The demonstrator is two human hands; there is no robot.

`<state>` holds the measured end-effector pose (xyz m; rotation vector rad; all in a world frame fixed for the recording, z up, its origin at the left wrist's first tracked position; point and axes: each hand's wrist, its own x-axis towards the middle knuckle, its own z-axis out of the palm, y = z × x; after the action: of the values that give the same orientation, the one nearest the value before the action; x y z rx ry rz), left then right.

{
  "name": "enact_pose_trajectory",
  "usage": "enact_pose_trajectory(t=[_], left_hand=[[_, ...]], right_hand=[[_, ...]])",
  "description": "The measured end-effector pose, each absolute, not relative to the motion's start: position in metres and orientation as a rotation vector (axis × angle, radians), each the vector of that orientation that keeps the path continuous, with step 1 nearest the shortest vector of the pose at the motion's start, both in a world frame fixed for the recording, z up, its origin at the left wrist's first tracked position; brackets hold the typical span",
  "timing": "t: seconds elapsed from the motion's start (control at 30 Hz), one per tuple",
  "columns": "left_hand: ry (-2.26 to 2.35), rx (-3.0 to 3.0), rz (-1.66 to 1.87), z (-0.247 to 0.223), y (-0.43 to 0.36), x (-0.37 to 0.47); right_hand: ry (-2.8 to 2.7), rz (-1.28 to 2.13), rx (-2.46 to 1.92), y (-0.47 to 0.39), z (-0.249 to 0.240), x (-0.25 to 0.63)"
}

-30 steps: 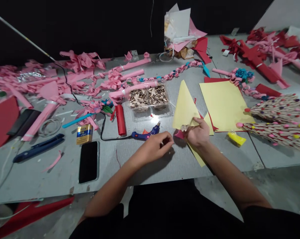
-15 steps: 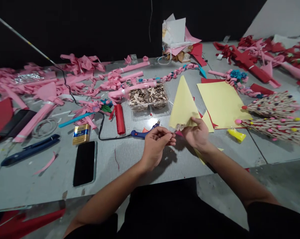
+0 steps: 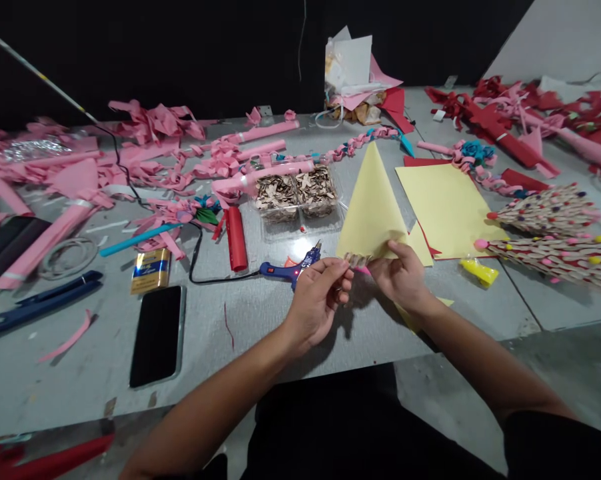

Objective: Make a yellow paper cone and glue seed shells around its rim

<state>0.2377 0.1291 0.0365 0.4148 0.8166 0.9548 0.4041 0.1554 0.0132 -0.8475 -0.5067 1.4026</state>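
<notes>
My right hand (image 3: 401, 275) grips the wide lower end of a yellow paper cone (image 3: 369, 212), its tip pointing away from me. Several small tan pieces sit along the cone's lower edge. My left hand (image 3: 318, 297) is raised beside it, fingertips pinched at that edge; I cannot tell whether it holds a piece. A blue glue gun (image 3: 291, 267) lies on the grey table (image 3: 260, 327) just beyond my left hand, its black cable running left. A clear plastic box of tan pieces (image 3: 296, 193) stands behind the gun.
A flat yellow sheet (image 3: 445, 208) lies right of the cone, with two studded cones (image 3: 550, 230) and a small yellow piece (image 3: 478, 271) beyond. A black phone (image 3: 157, 335), gold packet (image 3: 150, 271), red roll (image 3: 236, 238) and blue cutter (image 3: 35, 306) lie left. Pink paper scraps (image 3: 145, 147) cover the back.
My left hand has lifted off the table and come up to the cone's lower edge. My right hand has raised the cone slightly and tilted it more upright.
</notes>
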Motion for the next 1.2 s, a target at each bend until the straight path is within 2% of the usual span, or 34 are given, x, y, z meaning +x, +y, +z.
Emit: enact_pose_trajectory(t=[0.57, 0.77, 1.2], left_hand=[[0.785, 0.343, 1.055, 0.042, 0.127, 0.240], [0.715, 0.228, 0.964, 0.043, 0.127, 0.238], [0.754, 0.326, 1.099, 0.042, 0.124, 0.242]], right_hand=[[-0.548, 1.421, -0.794, 0.155, 0.013, 0.401], [-0.563, 1.436, -0.834, 0.155, 0.007, 0.403], [-0.698, 1.421, -0.852, 0.152, 0.001, 0.399]])
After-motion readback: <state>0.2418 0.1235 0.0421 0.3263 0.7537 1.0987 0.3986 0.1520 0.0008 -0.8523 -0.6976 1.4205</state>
